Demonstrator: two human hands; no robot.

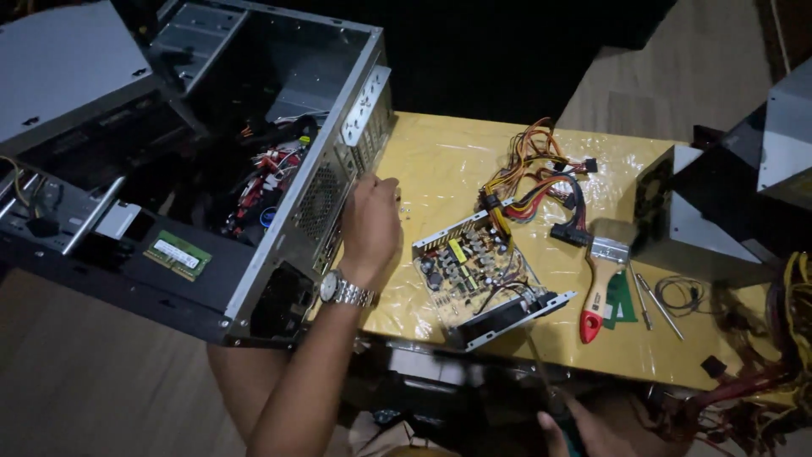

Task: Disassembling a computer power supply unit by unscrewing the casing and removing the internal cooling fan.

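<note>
Head cam, looking down: the left hand (370,222) is pressed flat against the rear panel of the open computer case (254,169), fingers spread on the metal rather than wrapped around anything, so it's steadying, not gripping. The case sits tipped over the left end of the yellow table (440,161). The right hand (584,432) is low, in front of the table's near edge, closed around what looks like a thin tool handle; too dark and blurry to say which tool. Right of the case, on the table, lies an opened power supply (478,271) with its cable bundle (533,173) behind it, then a paintbrush (602,279). Looks like the bracing step of a teardown; next move probably needs the tool brought up to the case's rear panel.
</note>
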